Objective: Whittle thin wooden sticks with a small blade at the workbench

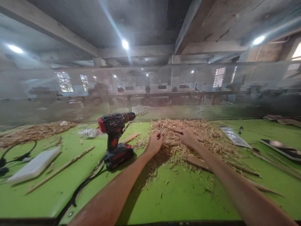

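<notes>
Both my arms reach forward over a green table (178, 194) into a pile of wood shavings (195, 135). My left hand (154, 143) is curled, pinching the end of a thin wooden stick (164, 131). My right hand (187, 136) lies over the shavings with fingers pointing left, closed round the same thin stick. A red and black cordless drill (115, 135) stands upright on its battery just left of my left hand.
Long wooden sticks (61, 169) lie left of the drill, with more sticks (244, 169) right of the pile. A white flat box (35, 164) and black cables (14, 153) sit far left. A metal ruler (235, 137) and a dark tablet (279, 147) lie right. A mesh screen (164, 91) borders the back.
</notes>
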{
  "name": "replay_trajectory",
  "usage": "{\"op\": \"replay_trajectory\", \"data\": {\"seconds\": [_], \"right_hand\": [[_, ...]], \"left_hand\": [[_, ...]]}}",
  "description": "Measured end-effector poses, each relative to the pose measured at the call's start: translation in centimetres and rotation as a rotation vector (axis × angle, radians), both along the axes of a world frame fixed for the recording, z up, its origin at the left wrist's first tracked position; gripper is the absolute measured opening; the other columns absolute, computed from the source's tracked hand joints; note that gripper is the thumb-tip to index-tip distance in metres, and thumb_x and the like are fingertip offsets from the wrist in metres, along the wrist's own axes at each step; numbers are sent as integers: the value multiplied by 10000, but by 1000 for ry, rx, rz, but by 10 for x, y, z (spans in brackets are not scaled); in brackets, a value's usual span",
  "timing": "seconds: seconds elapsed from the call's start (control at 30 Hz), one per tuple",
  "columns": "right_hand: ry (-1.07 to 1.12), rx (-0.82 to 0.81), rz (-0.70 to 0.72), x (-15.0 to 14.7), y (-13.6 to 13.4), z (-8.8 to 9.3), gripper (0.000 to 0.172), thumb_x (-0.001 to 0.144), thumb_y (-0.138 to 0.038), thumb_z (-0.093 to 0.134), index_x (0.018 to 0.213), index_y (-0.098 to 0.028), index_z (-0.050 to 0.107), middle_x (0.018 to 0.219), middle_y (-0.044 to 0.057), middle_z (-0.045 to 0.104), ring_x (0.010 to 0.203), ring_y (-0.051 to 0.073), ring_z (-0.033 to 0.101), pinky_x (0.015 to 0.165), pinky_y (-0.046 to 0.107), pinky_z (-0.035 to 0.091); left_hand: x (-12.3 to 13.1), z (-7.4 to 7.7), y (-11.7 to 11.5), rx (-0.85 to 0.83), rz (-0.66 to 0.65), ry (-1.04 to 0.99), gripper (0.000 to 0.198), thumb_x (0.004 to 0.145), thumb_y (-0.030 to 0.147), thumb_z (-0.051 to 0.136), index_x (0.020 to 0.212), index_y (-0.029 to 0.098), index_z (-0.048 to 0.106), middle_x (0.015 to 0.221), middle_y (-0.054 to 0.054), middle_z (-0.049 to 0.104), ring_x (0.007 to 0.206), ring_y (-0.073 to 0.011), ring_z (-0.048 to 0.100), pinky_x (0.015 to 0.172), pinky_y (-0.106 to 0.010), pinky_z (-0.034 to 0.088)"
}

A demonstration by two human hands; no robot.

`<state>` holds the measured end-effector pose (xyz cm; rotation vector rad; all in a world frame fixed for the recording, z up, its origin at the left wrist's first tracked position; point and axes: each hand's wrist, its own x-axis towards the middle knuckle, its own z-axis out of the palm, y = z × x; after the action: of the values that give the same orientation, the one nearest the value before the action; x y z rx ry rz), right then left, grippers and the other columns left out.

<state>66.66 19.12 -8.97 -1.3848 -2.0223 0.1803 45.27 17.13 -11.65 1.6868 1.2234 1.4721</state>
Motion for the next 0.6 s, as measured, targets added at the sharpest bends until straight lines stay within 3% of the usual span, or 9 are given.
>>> {"op": "replay_trajectory", "data": {"seconds": [0.1,0.17,0.3,0.4,0.6], "right_hand": [[76,59,-164,11,6,5,348,947,-313,607,1178,-193,839,1056,135,811,956,303,741,883,404,549],[154,80,-173,13,9,5,344,939,-309,620,1174,-179,835,1086,142,805,984,297,745,921,403,546],[150,31,14,2,4,3,322,929,-390,639,1058,-189,855,997,110,813,857,255,725,816,351,534],[60,-58,150,-12,-5,2,420,940,-526,604,943,-193,860,834,71,788,723,219,655,695,312,467],[18,-87,181,-20,-14,5,477,948,-569,580,980,-190,866,779,80,770,685,198,597,659,307,415]], "left_hand": [[-1,-3,3,7,18,-34,169,848,144,604,681,170,598,650,17,582,670,-143,522,663,-243,406],[-2,-5,6,-2,30,-49,166,851,144,603,687,171,590,651,21,573,660,-138,520,656,-241,398],[-6,-8,11,-52,73,-64,157,878,193,613,723,170,599,647,28,572,619,-134,510,640,-249,384],[-6,-6,10,-71,60,-75,205,890,238,625,699,177,580,618,36,560,577,-127,496,621,-249,375],[-2,-3,4,-94,-80,-123,200,855,187,613,657,163,609,575,42,545,559,-121,476,605,-245,380]]}}
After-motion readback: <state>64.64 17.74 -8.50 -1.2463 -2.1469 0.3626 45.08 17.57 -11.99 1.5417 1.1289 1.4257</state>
